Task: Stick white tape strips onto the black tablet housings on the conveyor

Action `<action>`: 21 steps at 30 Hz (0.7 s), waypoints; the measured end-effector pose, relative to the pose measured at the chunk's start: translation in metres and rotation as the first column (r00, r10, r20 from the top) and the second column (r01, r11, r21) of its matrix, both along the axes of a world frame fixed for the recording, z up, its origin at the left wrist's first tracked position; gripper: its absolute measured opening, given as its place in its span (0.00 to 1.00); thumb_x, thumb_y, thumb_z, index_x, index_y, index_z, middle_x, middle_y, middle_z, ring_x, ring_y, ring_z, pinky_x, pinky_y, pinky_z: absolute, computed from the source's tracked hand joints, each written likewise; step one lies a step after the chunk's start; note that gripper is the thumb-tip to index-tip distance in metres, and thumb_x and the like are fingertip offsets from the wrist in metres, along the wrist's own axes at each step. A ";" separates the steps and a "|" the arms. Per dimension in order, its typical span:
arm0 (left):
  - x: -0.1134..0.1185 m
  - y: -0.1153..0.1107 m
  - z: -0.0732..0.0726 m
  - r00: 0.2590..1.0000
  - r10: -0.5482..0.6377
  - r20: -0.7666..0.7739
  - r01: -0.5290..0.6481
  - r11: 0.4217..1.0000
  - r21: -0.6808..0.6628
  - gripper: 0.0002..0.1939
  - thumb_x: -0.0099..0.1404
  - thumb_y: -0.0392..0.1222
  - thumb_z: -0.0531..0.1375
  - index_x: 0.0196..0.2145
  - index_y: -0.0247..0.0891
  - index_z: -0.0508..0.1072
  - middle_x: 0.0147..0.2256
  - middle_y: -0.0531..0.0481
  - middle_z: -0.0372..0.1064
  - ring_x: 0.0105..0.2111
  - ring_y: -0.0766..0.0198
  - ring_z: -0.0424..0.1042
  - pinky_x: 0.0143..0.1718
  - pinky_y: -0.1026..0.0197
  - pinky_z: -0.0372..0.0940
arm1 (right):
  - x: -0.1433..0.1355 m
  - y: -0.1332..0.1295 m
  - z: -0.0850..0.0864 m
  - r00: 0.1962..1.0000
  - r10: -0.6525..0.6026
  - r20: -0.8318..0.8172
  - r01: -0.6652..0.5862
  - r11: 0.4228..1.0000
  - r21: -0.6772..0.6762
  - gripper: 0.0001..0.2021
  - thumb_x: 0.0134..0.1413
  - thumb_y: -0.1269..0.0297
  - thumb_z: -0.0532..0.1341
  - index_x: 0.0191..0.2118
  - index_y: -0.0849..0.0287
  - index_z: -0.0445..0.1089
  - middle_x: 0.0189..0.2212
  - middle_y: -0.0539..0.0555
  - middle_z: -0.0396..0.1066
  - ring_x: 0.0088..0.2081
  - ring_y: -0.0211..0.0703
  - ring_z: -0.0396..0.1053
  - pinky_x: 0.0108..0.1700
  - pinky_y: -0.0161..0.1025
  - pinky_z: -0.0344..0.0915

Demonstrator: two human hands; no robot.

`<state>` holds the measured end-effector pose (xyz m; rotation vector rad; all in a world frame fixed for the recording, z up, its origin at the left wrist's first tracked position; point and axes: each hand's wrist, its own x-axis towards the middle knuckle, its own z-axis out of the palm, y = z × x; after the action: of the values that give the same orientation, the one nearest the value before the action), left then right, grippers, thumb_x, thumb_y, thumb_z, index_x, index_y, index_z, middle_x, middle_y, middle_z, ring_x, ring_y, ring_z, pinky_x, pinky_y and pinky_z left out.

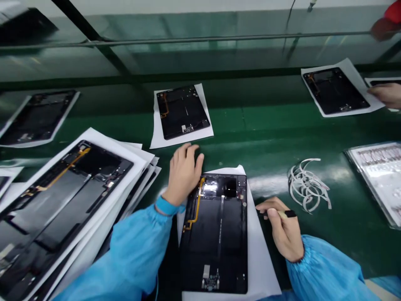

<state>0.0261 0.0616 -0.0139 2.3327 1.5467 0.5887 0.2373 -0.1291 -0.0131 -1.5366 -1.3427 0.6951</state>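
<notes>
An opened tablet housing [233, 234], black inside with an orange flex cable [198, 205], lies on a white sheet [261, 259] in front of me. My left hand [184, 171] is at its upper left corner, fingers stretched forward and thumb apart, holding nothing. To the right of the sheet, my right hand [283, 232] is closed round a slim, pale yellowish tool [282, 214] with a black end. Its tip is hidden, so I cannot tell its exact kind.
Left stands a stack of tablet housings [72, 200] between paper sheets. Farther back on the green table [250, 113] lie more housings [184, 110]. Curled white strips [308, 186] and a tray of small parts [380, 175] are right. Another person's hand [388, 94] touches paper there.
</notes>
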 end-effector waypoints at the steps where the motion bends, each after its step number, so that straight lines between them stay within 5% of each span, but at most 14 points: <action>1: -0.002 0.013 -0.004 0.999 0.035 0.004 -0.035 0.999 0.012 0.21 0.72 0.47 0.49 0.56 0.32 0.65 0.57 0.31 0.60 0.59 0.38 0.58 0.57 0.35 0.53 | 0.000 0.000 0.000 1.000 -0.010 -0.011 0.010 1.000 0.001 0.15 0.68 0.66 0.50 0.38 0.58 0.73 0.32 0.55 0.72 0.33 0.41 0.71 0.33 0.38 0.71; 6: -0.005 0.058 -0.017 0.992 0.118 0.052 -0.119 0.993 0.024 0.20 0.72 0.48 0.50 0.55 0.35 0.66 0.58 0.33 0.61 0.61 0.42 0.57 0.61 0.39 0.50 | -0.001 0.003 0.002 0.999 -0.049 0.000 0.049 0.999 0.018 0.11 0.66 0.67 0.53 0.40 0.56 0.73 0.35 0.54 0.72 0.35 0.41 0.72 0.37 0.40 0.71; 10: -0.001 0.064 -0.014 0.983 0.140 0.116 -0.144 0.989 0.024 0.19 0.70 0.45 0.53 0.54 0.32 0.67 0.58 0.31 0.60 0.62 0.42 0.55 0.62 0.38 0.48 | -0.006 0.006 0.002 0.999 -0.036 -0.027 0.037 0.999 0.018 0.05 0.60 0.71 0.61 0.40 0.56 0.73 0.35 0.53 0.72 0.38 0.42 0.72 0.40 0.40 0.71; 13: 0.004 0.038 -0.001 0.979 0.067 0.191 -0.075 0.997 0.033 0.17 0.70 0.43 0.53 0.54 0.34 0.67 0.56 0.36 0.64 0.61 0.49 0.60 0.61 0.44 0.54 | -0.010 0.008 0.002 0.996 -0.029 -0.083 0.029 1.000 0.003 0.04 0.59 0.71 0.62 0.38 0.56 0.73 0.34 0.53 0.74 0.37 0.42 0.74 0.39 0.39 0.71; 15: 0.008 0.006 0.007 0.966 -0.110 0.232 0.113 0.994 -0.003 0.14 0.71 0.43 0.54 0.50 0.39 0.71 0.53 0.41 0.68 0.56 0.53 0.65 0.59 0.47 0.59 | -0.012 0.010 0.003 0.995 -0.026 -0.096 0.025 1.000 -0.014 0.02 0.58 0.70 0.63 0.36 0.57 0.74 0.33 0.53 0.76 0.35 0.42 0.74 0.38 0.39 0.72; 18: 0.015 -0.041 0.011 0.906 -0.365 0.213 0.393 0.913 -0.111 0.11 0.69 0.44 0.58 0.48 0.44 0.75 0.53 0.45 0.69 0.55 0.53 0.66 0.57 0.45 0.60 | -0.014 0.014 0.003 0.995 -0.016 -0.097 0.015 1.000 -0.014 0.04 0.59 0.68 0.63 0.34 0.57 0.75 0.32 0.54 0.77 0.35 0.43 0.75 0.39 0.41 0.74; 21: 0.019 -0.065 0.007 0.884 -0.414 0.217 0.445 0.888 -0.118 0.09 0.68 0.42 0.61 0.45 0.46 0.78 0.55 0.45 0.67 0.58 0.50 0.63 0.58 0.42 0.59 | -0.015 0.017 0.003 0.995 -0.015 -0.097 0.016 1.000 0.005 0.05 0.59 0.69 0.62 0.34 0.56 0.75 0.32 0.54 0.77 0.35 0.44 0.76 0.39 0.41 0.74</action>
<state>0.0452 -0.0030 -0.0065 2.3103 0.9091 0.5239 0.2220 -0.1124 -0.0101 -1.4882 -1.2584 0.7462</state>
